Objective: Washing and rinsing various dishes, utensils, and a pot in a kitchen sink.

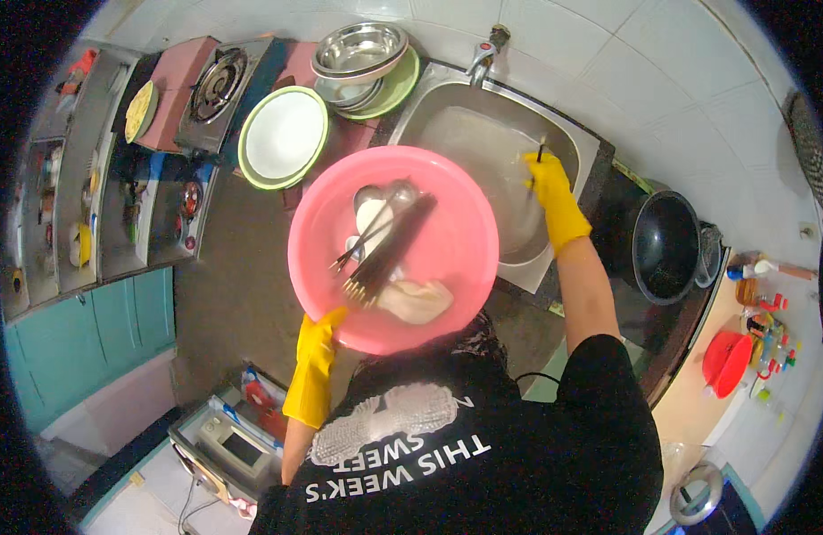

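Observation:
My left hand (pixel 324 328), in a yellow rubber glove, grips the near left rim of a pink plastic basin (pixel 468 221). Inside the basin lie a bundle of dark chopsticks (pixel 384 257), metal ladles or spoons (pixel 402 192), a white spoon-like utensil (pixel 374 219) and a pale cloth-like item (pixel 416 301). Over the stainless steel sink (pixel 411 110), my right hand (pixel 545 177), gloved too, is closed on a thin dark utensil (pixel 540 152); its kind is unclear. Cloudy water (pixel 478 147) stands in the sink, partly hidden by the basin.
A faucet (pixel 481 60) rises behind the sink. Left of it are stacked metal bowls (pixel 360 50), a green-rimmed white basin (pixel 285 137) and a gas stove (pixel 218 87). At right stands a black basin (pixel 665 247), with a red basket (pixel 727 364) on the counter beyond.

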Motion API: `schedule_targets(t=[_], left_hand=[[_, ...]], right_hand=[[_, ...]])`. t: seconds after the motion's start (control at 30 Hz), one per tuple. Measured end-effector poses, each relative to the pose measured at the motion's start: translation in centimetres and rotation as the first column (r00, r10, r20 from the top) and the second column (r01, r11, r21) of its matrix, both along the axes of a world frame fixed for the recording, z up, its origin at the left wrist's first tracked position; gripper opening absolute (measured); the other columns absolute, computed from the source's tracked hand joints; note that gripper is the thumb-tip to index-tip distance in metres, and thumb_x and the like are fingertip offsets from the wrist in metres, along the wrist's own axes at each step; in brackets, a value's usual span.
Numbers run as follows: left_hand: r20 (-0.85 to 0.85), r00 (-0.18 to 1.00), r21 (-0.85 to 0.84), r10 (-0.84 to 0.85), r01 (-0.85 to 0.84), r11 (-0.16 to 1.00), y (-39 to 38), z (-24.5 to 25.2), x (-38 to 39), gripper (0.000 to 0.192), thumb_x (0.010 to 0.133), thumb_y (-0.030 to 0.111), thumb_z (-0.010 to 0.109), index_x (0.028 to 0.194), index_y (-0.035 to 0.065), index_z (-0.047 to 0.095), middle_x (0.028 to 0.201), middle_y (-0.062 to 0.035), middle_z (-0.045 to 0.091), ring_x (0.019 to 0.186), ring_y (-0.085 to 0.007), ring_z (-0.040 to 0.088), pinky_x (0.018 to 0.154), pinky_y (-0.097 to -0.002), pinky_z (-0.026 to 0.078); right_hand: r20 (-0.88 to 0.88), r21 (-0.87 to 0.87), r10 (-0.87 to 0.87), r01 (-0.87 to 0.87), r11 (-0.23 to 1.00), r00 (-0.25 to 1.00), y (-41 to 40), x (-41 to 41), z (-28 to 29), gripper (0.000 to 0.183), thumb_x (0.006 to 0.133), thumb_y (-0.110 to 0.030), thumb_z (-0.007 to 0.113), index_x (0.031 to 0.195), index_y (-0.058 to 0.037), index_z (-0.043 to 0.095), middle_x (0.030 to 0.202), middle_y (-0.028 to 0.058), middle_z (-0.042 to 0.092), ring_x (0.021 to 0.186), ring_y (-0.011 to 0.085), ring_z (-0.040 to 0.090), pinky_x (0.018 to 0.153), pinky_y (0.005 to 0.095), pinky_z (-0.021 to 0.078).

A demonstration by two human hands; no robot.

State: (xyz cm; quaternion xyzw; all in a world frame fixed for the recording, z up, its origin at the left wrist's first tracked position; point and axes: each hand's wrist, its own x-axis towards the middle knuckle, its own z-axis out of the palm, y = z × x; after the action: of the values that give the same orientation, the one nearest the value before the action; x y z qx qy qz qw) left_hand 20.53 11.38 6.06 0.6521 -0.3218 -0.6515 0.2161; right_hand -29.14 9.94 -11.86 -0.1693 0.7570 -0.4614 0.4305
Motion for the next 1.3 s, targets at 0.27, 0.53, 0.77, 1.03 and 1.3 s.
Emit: schedule_targets(t=[0.27, 0.53, 0.77, 1.03, 1.3], left_hand=[[-0.040, 0.999, -0.077, 0.015, -0.018, 0.997, 0.1, 0.1, -1.9, 0.044, 0.077, 0.008, 0.067, 0.119, -0.0019, 0.055, 0.106, -0.0108, 0.064, 0.095, -0.0224, 0.061, 0.084, -0.0334, 0.048], [0.147, 0.981, -0.054, -0.125, 0.134, 0.990, -1.8, 2.2, -3.6, 0.049, 0.076, 0.019, 0.071, 0.119, 0.0006, 0.057, 0.107, -0.0104, 0.065, 0.095, -0.0219, 0.062, 0.082, -0.0340, 0.049], [-0.072, 0.960, -0.276, -0.270, 0.241, 0.930, -1.7, -0.5, -5.1, 0.039, 0.081, 0.021, 0.064, 0.116, 0.0043, 0.060, 0.098, -0.0085, 0.066, 0.084, -0.0198, 0.060, 0.076, -0.0352, 0.051], [0.249, 0.917, -0.023, -0.312, 0.328, 0.945, -3.7, 0.6, -9.7, 0.035, 0.069, 0.027, 0.068, 0.097, 0.0057, 0.067, 0.082, -0.0143, 0.067, 0.069, -0.0285, 0.063, 0.059, -0.0400, 0.048], [0.289, 0.890, -0.026, -0.353, 0.376, 0.926, -4.9, -1.8, -13.2, 0.050, 0.070, 0.034, 0.066, 0.114, 0.0114, 0.060, 0.108, -0.0170, 0.064, 0.095, -0.0338, 0.063, 0.074, -0.0437, 0.051]], right_hand=[[-0.360, 0.321, 0.186, -0.066, 0.945, 0.914, 0.7, 0.3, -13.1, 0.038, 0.078, -0.009, 0.059, 0.116, -0.0108, 0.058, 0.088, 0.0116, 0.059, 0.071, 0.0232, 0.057, 0.055, 0.0390, 0.0516], [-0.314, 0.153, 0.237, -0.197, 0.968, 0.919, -4.3, 3.9, 9.2, 0.042, 0.094, -0.033, 0.051, 0.127, -0.0076, 0.053, 0.097, 0.0100, 0.062, 0.079, 0.0198, 0.061, 0.061, 0.0310, 0.0515], [-0.466, -0.442, 0.386, -0.588, 0.678, 0.796, -1.4, 14.0, 23.5, 0.031, 0.091, -0.015, 0.053, 0.118, -0.0037, 0.062, 0.120, 0.0130, 0.062, 0.115, 0.0259, 0.056, 0.101, 0.0367, 0.0395], [-0.867, -0.154, 0.462, -0.982, 0.108, 0.187, -1.5, 16.1, 15.7, 0.030, 0.086, -0.001, 0.049, 0.114, -0.0016, 0.060, 0.116, 0.0127, 0.063, 0.113, 0.0317, 0.055, 0.107, 0.0404, 0.0312], [-0.552, -0.241, 0.315, -0.509, 0.826, 0.772, -3.7, 7.9, 17.3, 0.042, 0.092, -0.023, 0.057, 0.127, 0.0003, 0.052, 0.129, 0.0177, 0.054, 0.121, 0.0325, 0.050, 0.103, 0.0359, 0.0369]])
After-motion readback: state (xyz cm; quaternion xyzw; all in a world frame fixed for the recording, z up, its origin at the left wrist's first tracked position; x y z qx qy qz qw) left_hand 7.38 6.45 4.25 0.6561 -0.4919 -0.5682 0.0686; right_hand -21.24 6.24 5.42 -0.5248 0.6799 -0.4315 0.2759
